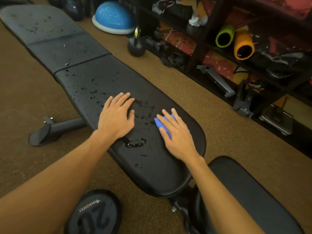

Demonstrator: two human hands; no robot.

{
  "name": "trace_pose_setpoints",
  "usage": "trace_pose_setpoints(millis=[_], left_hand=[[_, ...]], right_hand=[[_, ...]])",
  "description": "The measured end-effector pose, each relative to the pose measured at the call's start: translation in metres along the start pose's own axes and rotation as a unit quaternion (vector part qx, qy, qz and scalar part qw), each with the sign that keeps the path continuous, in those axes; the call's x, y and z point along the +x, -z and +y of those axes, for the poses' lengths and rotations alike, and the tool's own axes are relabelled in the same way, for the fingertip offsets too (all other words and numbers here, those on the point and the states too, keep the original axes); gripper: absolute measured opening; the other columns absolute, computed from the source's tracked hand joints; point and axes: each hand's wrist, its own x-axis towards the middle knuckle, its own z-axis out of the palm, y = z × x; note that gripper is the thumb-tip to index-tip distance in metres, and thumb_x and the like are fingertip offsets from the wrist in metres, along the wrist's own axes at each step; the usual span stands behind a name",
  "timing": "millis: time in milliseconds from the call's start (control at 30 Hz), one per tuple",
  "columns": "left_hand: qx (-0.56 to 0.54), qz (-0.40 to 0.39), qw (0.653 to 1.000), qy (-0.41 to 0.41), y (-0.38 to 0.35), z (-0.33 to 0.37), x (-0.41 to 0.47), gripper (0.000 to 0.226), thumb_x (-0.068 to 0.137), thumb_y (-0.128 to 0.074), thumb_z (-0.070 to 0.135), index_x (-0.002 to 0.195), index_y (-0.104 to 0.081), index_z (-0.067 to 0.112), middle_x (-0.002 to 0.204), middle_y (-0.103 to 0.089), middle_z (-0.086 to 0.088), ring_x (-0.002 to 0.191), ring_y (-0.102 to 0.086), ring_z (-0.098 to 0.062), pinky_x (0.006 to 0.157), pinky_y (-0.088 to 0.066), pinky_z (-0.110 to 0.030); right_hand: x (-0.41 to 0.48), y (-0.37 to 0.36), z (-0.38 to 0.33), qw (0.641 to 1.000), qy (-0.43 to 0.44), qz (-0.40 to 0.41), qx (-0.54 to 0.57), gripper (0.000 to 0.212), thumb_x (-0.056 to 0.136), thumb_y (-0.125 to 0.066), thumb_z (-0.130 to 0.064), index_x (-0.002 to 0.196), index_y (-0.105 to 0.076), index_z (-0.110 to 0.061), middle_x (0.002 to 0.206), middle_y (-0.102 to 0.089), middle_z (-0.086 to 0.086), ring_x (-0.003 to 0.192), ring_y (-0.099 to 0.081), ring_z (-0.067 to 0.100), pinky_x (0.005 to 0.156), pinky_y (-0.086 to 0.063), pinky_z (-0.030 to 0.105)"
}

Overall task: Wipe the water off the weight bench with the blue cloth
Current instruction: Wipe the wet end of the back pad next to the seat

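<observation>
Near bench (162,174) edge, right hand (177,135) atop cloth (157,123)

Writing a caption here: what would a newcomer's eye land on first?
Two hands on the near end of the weight bench: the right hand presses the blue cloth flat, the left hand lies flat beside it. Water glistens in drops and puddles between them and up the bench. A blue dome on the floor and a green roller and an orange roller on the shelf stand out.
</observation>
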Motion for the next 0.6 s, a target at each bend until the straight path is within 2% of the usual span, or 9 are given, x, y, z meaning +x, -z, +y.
trace_pose_setpoints(millis=[67, 167, 233, 300, 367, 433, 467, 533, 600], left_hand=[[0.017, 0.012, 1.000, -0.016, -0.001, -0.006, -0.002, 0.059, 0.106, -0.034, 0.047, 0.156, -0.051, 0.022, 0.168, -0.039, 0.002, 0.159, -0.027, -0.018, 0.132, -0.014, -0.045], [0.035, 0.034, 0.999, -0.009, -0.004, 0.000, -0.002, 0.057, 0.105, -0.036, 0.044, 0.155, -0.052, 0.022, 0.168, -0.040, 0.001, 0.159, -0.028, -0.017, 0.131, -0.017, -0.046], [0.042, 0.036, 0.998, -0.002, -0.006, 0.002, -0.001, 0.057, 0.105, -0.036, 0.042, 0.156, -0.050, 0.023, 0.169, -0.039, 0.001, 0.160, -0.027, -0.016, 0.131, -0.017, -0.047], [0.047, 0.035, 0.998, -0.003, -0.005, 0.001, 0.000, 0.057, 0.105, -0.036, 0.042, 0.157, -0.050, 0.023, 0.169, -0.038, 0.001, 0.160, -0.026, -0.015, 0.131, -0.017, -0.047], [0.050, 0.036, 0.998, -0.001, -0.005, 0.001, 0.000, 0.058, 0.104, -0.036, 0.042, 0.157, -0.049, 0.023, 0.170, -0.037, 0.001, 0.160, -0.025, -0.015, 0.131, -0.017, -0.047], [0.051, 0.035, 0.998, 0.003, -0.005, 0.002, 0.001, 0.058, 0.104, -0.036, 0.042, 0.157, -0.049, 0.023, 0.170, -0.037, 0.001, 0.160, -0.024, -0.015, 0.131, -0.017, -0.047], [0.051, 0.036, 0.998, 0.005, -0.006, 0.002, 0.001, 0.058, 0.104, -0.036, 0.043, 0.157, -0.049, 0.023, 0.170, -0.037, 0.002, 0.161, -0.024, -0.014, 0.131, -0.016, -0.047], [0.051, 0.036, 0.998, 0.007, -0.006, 0.002, 0.001, 0.059, 0.104, -0.035, 0.043, 0.157, -0.049, 0.024, 0.170, -0.036, 0.002, 0.161, -0.024, -0.014, 0.131, -0.016, -0.047], [0.048, 0.035, 0.998, 0.007, -0.006, 0.002, 0.001, 0.059, 0.103, -0.035, 0.044, 0.157, -0.049, 0.024, 0.170, -0.036, 0.002, 0.161, -0.024, -0.014, 0.131, -0.016, -0.047]], right_hand=[[-0.007, 0.002, 0.015, 1.000, -0.014, 0.012, 0.000, 0.048, 0.115, -0.037, -0.043, 0.163, -0.040, -0.035, 0.175, -0.022, -0.014, 0.164, 0.001, 0.008, 0.133, -0.009, 0.039], [0.015, 0.002, 0.028, 0.990, -0.134, 0.042, -0.009, 0.053, 0.115, -0.030, -0.044, 0.166, -0.033, -0.032, 0.177, -0.014, -0.008, 0.165, 0.002, 0.017, 0.134, -0.009, 0.048], [0.038, 0.000, 0.022, 0.983, -0.174, 0.048, -0.022, 0.055, 0.114, -0.025, -0.046, 0.168, -0.025, -0.032, 0.178, -0.010, -0.004, 0.165, 0.003, 0.023, 0.133, -0.009, 0.051], [0.050, -0.003, 0.010, 0.989, -0.140, 0.042, -0.016, 0.054, 0.115, -0.023, -0.047, 0.168, -0.023, -0.037, 0.178, -0.010, -0.006, 0.165, 0.005, 0.022, 0.134, -0.007, 0.049], [0.043, -0.003, 0.000, 0.998, -0.054, 0.026, -0.002, 0.050, 0.116, -0.028, -0.047, 0.165, -0.029, -0.042, 0.177, -0.013, -0.012, 0.165, 0.007, 0.015, 0.133, -0.006, 0.040], [0.025, -0.002, 0.003, 1.000, 0.014, 0.016, 0.008, 0.046, 0.116, -0.034, -0.045, 0.162, -0.038, -0.043, 0.175, -0.020, -0.017, 0.164, 0.003, 0.009, 0.132, -0.010, 0.034], [0.018, -0.001, 0.009, 0.999, 0.018, 0.025, 0.013, 0.045, 0.116, -0.036, -0.044, 0.161, -0.041, -0.042, 0.174, -0.023, -0.017, 0.164, 0.000, 0.008, 0.132, -0.013, 0.035], [0.020, 0.001, 0.023, 0.997, -0.049, 0.052, 0.021, 0.045, 0.116, -0.036, -0.043, 0.161, -0.043, -0.039, 0.174, -0.024, -0.013, 0.164, -0.003, 0.011, 0.133, -0.017, 0.041], [0.038, 0.001, 0.026, 0.987, -0.145, 0.067, 0.008, 0.048, 0.116, -0.033, -0.041, 0.164, -0.037, -0.036, 0.176, -0.020, -0.008, 0.165, -0.004, 0.020, 0.132, -0.018, 0.050]])
